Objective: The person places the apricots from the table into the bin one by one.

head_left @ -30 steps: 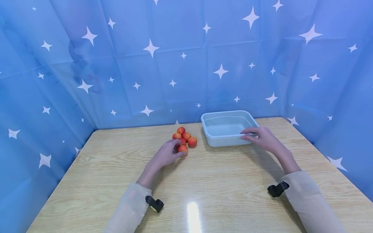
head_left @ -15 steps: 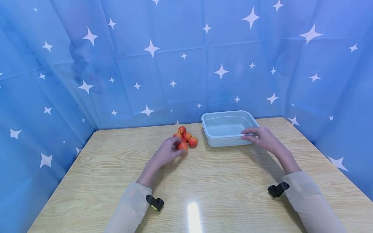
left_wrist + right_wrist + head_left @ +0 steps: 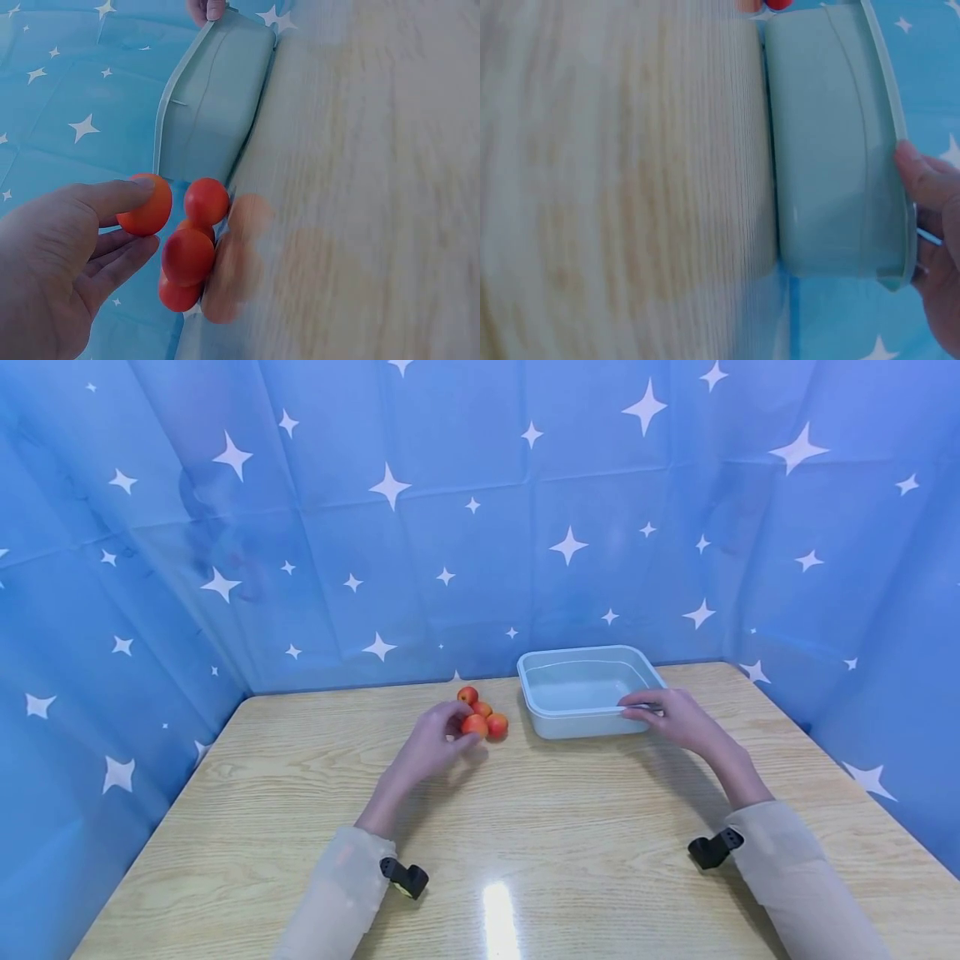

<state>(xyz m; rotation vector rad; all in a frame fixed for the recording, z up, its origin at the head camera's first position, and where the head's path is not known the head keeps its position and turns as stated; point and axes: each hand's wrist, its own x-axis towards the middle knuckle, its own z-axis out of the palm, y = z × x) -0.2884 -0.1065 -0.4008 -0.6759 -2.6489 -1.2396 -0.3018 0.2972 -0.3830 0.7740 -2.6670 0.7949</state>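
My left hand [image 3: 431, 743] pinches a small round red-orange fruit [image 3: 474, 726] between thumb and fingers. In the left wrist view that fruit [image 3: 148, 214] is off the table, beside several similar fruits [image 3: 189, 257] grouped closely on the wood. Some of the group is hidden behind my left hand in the head view. Right of the fruits stands a pale blue-green rectangular plastic basin [image 3: 585, 724]. My right hand [image 3: 678, 717] grips its rim at the near right corner, thumb on the outside in the right wrist view, where the basin wall [image 3: 832, 157] fills the middle.
The light wood table [image 3: 525, 827] runs back to a blue curtain [image 3: 480, 527] printed with white stars. Small black wrist cameras sit on both sleeves, the left one [image 3: 405, 877] low over the table.
My left hand has lifted the fruit from the table and moved it slightly away from me, over the near side of the group. The right hand and basin have stayed put.
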